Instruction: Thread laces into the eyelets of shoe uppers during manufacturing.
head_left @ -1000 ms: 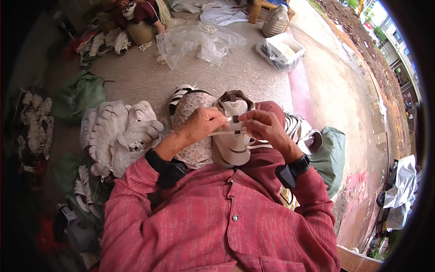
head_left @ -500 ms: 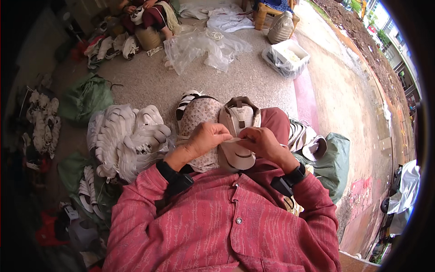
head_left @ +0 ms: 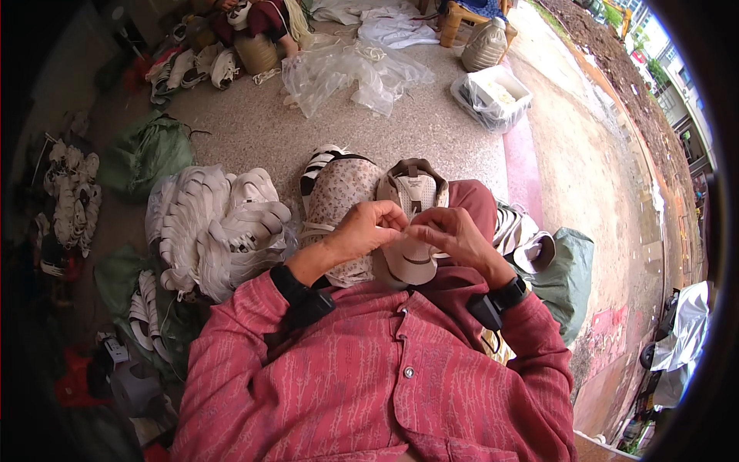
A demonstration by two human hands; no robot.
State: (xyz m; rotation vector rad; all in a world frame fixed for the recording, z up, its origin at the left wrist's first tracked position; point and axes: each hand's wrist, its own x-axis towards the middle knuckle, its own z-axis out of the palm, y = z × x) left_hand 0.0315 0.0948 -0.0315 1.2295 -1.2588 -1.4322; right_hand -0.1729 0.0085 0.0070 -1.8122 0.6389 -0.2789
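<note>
A beige and white shoe upper (head_left: pixel 412 266) lies on my lap, its dark-lined collar pointing away from me. Over its middle my left hand (head_left: pixel 368 229) and my right hand (head_left: pixel 456 233) meet, thumbs and forefingers pinched almost tip to tip. Whatever sits between those fingertips is too small and pale to make out. The left wrist rests close to a flowered cloth (head_left: pixel 346 181) covering my left thigh. Black bands circle both wrists.
To my left is a heap of white shoe uppers (head_left: pixel 204 231) in clear plastic. Green sacks (head_left: pixel 146 158) lie farther left; another green sack (head_left: pixel 566 277) is at my right. Ahead are a clear plastic sheet (head_left: pixel 354 73), a lined tub (head_left: pixel 493 98) and a seated person (head_left: pixel 269 31).
My hands have shifted slightly upward, their fingertips closer together. A pale strip that showed between them is now mostly hidden. The view has tilted a little.
</note>
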